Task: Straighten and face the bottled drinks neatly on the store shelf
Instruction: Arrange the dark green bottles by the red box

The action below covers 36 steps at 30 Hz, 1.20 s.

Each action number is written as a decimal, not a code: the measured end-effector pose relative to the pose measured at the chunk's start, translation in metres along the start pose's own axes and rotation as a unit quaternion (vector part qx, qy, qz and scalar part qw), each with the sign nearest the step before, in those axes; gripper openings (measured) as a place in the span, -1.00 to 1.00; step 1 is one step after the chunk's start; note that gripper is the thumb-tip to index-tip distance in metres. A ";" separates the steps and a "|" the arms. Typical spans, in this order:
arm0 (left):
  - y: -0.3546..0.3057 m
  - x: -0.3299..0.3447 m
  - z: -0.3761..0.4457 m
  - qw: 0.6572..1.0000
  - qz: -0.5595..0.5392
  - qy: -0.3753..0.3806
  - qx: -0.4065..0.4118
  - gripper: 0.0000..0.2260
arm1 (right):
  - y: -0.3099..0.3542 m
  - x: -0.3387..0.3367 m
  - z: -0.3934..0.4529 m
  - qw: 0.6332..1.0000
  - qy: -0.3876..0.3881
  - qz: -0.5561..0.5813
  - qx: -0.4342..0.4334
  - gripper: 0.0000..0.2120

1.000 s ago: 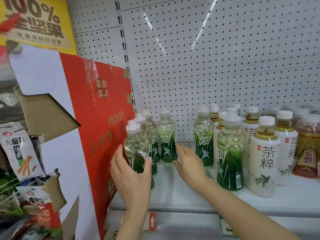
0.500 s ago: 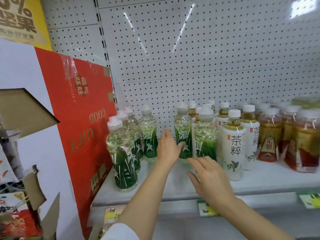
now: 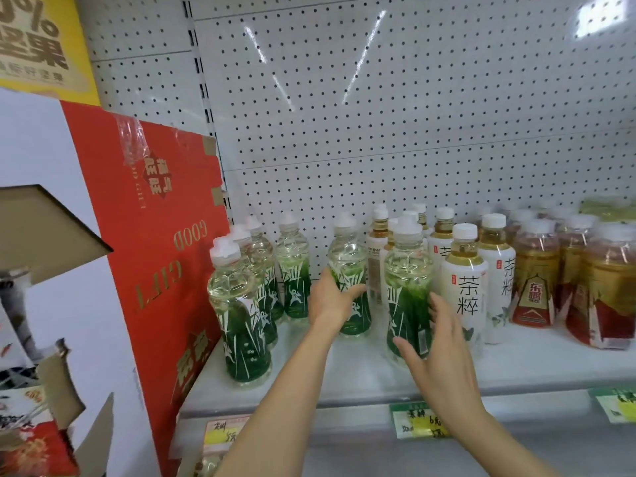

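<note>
White pegboard backs a white store shelf (image 3: 344, 376). The left hand (image 3: 332, 299) grips a clear green-labelled plastic bottle (image 3: 347, 256) at centre; the right hand (image 3: 437, 352), fingers straight, touches another green-labelled bottle (image 3: 407, 270) at its 3 o'clock.

White shelf (image 3: 378, 376) carries green-label bottles (image 3: 241, 325), tea bottles (image 3: 464, 280)

Six green-labelled clear bottles (image 3: 241, 304), two hands (image 3: 437, 352), one red carton (image 3: 155, 253), two shelf price tags (image 3: 418, 421)
</note>
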State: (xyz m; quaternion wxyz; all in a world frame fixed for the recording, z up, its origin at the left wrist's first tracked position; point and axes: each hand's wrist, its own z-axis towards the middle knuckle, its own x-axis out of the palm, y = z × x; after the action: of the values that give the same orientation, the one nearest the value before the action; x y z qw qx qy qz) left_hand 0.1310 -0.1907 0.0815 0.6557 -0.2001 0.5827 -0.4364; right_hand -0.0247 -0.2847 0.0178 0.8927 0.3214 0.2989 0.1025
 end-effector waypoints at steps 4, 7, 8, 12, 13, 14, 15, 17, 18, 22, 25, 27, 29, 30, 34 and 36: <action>0.025 -0.026 -0.012 0.999 0.004 -0.038 -0.020 -0.20 | 0.009 0.008 0.010 0.999 -0.011 0.013 0.045 -0.11; 0.037 -0.039 -0.016 0.997 -0.004 -0.069 -0.035 -0.23 | 0.013 0.012 0.022 0.997 -0.028 0.025 0.071 -0.12; 0.037 -0.042 -0.019 0.996 -0.001 -0.078 -0.039 -0.24 | 0.014 0.013 0.026 0.996 -0.032 0.021 0.077 -0.14; 0.036 -0.045 -0.020 0.992 0.020 -0.112 -0.052 -0.24 | 0.016 0.022 0.032 0.997 0.001 0.026 0.077 -0.21; 0.034 -0.046 -0.020 0.992 0.027 -0.113 -0.058 -0.24 | 0.019 0.025 0.030 0.997 0.015 0.039 0.068 -0.22; 0.032 -0.046 -0.021 0.991 0.032 -0.113 -0.063 -0.24 | 0.022 0.028 0.029 0.996 0.027 0.056 0.059 -0.23; 0.029 -0.047 -0.023 0.991 0.036 -0.111 -0.068 -0.26 | 0.025 0.030 0.027 0.995 0.037 0.074 0.052 -0.25; 0.027 -0.048 -0.029 0.991 0.038 -0.108 -0.067 -0.27 | 0.031 0.033 0.023 0.993 0.053 0.101 0.041 -0.26; 0.027 -0.049 -0.035 0.991 0.041 -0.108 -0.062 -0.26 | 0.033 0.034 0.022 0.991 0.059 0.112 0.037 -0.27; 0.046 -0.054 -0.086 0.971 0.026 -0.226 0.066 -0.42 | 0.042 0.037 0.020 0.984 0.089 0.152 0.022 -0.29; 0.066 -0.068 -0.117 0.910 0.001 -0.385 0.152 -0.51 | 0.055 0.043 0.020 0.978 0.118 0.171 0.014 -0.31; 0.082 -0.080 -0.115 0.902 0.000 -0.420 0.099 -0.39 | 0.062 0.050 0.020 0.971 0.141 0.192 0.017 -0.31; 0.094 -0.088 -0.107 0.934 0.005 -0.357 0.018 -0.20 | 0.066 0.058 0.021 0.965 0.155 0.210 0.025 -0.34; 0.097 -0.091 -0.103 0.951 0.009 -0.310 -0.004 -0.13 | 0.067 0.063 0.022 0.963 0.157 0.215 0.029 -0.35; 0.104 -0.096 -0.088 0.978 -0.008 -0.209 -0.011 -0.13 | 0.074 0.075 0.025 0.958 0.166 0.229 0.032 -0.33; 0.106 -0.100 -0.084 0.979 0.000 -0.201 -0.025 -0.15 | 0.077 0.079 0.024 0.957 0.168 0.237 0.032 -0.35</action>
State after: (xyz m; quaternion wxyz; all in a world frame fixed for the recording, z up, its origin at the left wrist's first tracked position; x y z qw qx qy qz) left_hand 0.0938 -0.0322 0.0382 0.7544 -0.2997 0.4497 -0.3726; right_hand 0.0536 -0.2086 0.0446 0.7693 0.3891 0.3627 0.3537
